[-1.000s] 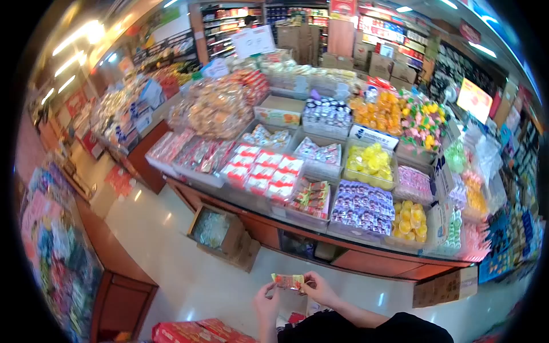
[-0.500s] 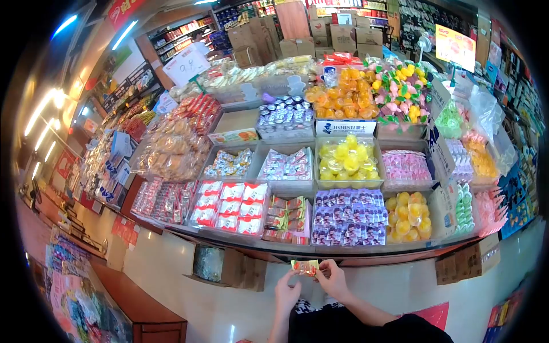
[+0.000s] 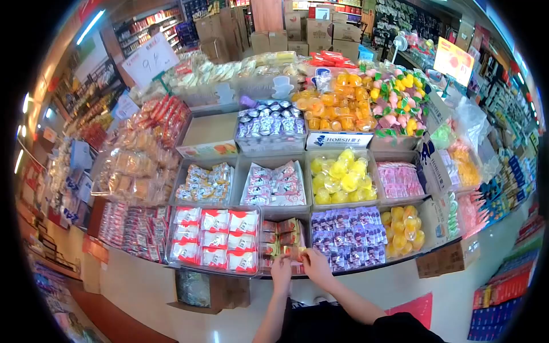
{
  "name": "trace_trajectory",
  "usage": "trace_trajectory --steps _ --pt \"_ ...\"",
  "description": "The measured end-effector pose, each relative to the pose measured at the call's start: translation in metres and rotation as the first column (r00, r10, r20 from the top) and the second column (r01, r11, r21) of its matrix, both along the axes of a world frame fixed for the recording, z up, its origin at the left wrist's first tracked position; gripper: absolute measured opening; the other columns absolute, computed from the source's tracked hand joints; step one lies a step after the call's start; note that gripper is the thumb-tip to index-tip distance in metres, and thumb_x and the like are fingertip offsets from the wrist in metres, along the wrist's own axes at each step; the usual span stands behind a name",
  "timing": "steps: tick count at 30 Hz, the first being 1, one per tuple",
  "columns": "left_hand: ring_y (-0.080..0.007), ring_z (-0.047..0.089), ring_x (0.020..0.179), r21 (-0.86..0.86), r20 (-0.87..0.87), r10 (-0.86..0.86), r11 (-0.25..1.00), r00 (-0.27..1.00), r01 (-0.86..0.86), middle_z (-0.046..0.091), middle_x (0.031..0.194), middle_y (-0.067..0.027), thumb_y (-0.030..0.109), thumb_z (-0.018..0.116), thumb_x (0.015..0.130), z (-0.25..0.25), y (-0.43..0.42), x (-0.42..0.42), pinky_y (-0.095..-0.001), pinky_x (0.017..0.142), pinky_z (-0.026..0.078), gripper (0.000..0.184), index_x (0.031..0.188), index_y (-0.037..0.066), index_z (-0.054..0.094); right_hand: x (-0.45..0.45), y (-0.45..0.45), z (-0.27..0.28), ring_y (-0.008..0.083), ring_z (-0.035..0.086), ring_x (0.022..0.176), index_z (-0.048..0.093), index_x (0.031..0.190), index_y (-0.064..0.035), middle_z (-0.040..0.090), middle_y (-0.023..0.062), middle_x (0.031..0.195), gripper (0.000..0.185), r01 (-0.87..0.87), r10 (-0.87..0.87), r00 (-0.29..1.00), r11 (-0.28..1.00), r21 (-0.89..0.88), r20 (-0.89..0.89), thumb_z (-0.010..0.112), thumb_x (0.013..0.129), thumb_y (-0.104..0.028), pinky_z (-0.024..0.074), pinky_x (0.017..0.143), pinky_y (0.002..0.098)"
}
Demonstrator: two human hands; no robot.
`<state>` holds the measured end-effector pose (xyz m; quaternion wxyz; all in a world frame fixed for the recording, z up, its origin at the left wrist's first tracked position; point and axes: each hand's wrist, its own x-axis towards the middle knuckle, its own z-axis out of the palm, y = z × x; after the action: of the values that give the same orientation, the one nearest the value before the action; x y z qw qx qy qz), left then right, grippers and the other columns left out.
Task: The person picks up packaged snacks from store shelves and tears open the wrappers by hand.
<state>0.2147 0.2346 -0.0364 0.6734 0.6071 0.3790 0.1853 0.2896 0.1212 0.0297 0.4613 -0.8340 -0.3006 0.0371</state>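
A broad display of sweets [image 3: 210, 131] fills the view, rows of bins side by side, its curved front edge [image 3: 400, 262] nearest the person. At that edge, a clear tray of red-and-white packs [image 3: 217, 270] lies to the left and purple packets [image 3: 349, 234] to the right, with similar small packets [image 3: 289, 227] between them.

Both hands are low over this middle part. The left hand [image 3: 281, 274] and right hand [image 3: 319, 267] hold one small yellow-and-red packet [image 3: 295, 252] by its opposite ends — the fingertips pinching its ends, as far as the blur shows; how the other fingers lie, one cannot tell.

The packet looks light, probably with a firm little filling inside a thin, crinkly wrapper. The film may slip under a loose touch, and a hard squeeze in the middle might crush what is inside, so the end seams seem the safest hold.

The bin walls and the neighbouring packets sit close about the knuckles, leaving little room sideways. More open room lies straight up, or back toward the body — over the pale floor [image 3: 200, 324] — past the front edge.
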Motion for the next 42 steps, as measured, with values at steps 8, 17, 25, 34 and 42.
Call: trace_trajectory --steps 8,17,25,34,42 --pt "-0.0276 0.062 0.094 0.07 -0.049 0.121 0.991 0.991 -0.118 0.066 0.096 -0.016 0.013 0.051 0.085 -0.051 0.026 0.056 -0.0367 0.087 0.047 0.024 0.101 -0.001 0.063 0.064 0.081 -0.072 0.041 0.061 0.076 0.056 0.086 -0.0005 0.062 0.0209 0.083 0.006 0.035 -0.045 0.999 0.957 -0.287 -0.028 0.057 0.081 -0.001 0.0488 0.066 0.048" --pt "-0.0325 0.058 0.106 -0.026 -0.099 0.037 0.999 0.994 -0.04 0.062 0.111 -0.0181 0.017 0.048 0.089 -0.058 0.026 0.056 -0.0389 0.095 0.042 0.028 0.108 -0.001 0.06 0.05 0.085 -0.074 0.0384 0.063 0.083 0.058 0.104 0.0007 0.06 0.0227 0.098 0.025 0.059 -0.092 0.993 0.931 -0.36 -0.073 0.06 0.08 -0.004 0.0527 0.071 0.0425" --pt "-0.0332 0.058 0.106 -0.018 -0.104 0.04 0.999 0.994 -0.042 0.063 0.113 -0.0179 0.024 0.046 0.093 -0.075 0.035 0.069 -0.0371 0.094 0.043 0.033 0.113 0.002 0.06 0.01 0.035 -0.01 0.0246 0.064 0.089 0.056 0.112 -0.0002 0.054 0.016 0.112 0.032 -0.063 0.037 0.951 0.995 -0.076 -0.306 0.065 0.083 -0.007 0.0542 0.074 0.0316" --pt "-0.029 0.057 0.097 0.258 0.072 -0.175 0.954 0.982 0.151 0.062 0.1 -0.0161 0.019 0.053 0.092 -0.018 -0.035 0.086 -0.036 0.089 0.043 0.025 0.099 -0.004 0.061 -0.039 -0.098 0.01 0.0246 0.063 0.08 0.06 0.11 -0.005 0.059 0.0125 0.09 0.026 0.014 -0.02 0.98 0.999 -0.033 -0.196 0.064 0.087 -0.017 0.0524 0.072 0.0338" --pt "-0.0163 0.06 0.082 0.636 0.117 -0.663 0.622 0.74 0.457 0.066 0.09 -0.008 0.018 0.051 0.096 0.08 -0.21 0.056 -0.0275 0.074 0.048 0.024 0.092 0.0 0.066 -0.103 -0.245 0.056 0.0326 0.065 0.078 0.062 0.099 -0.0006 0.065 0.0199 0.086 0.022 0.35 -0.342 0.935 0.932 0.089 -0.096 0.062 0.083 -0.016 0.0514 0.07 0.0404"
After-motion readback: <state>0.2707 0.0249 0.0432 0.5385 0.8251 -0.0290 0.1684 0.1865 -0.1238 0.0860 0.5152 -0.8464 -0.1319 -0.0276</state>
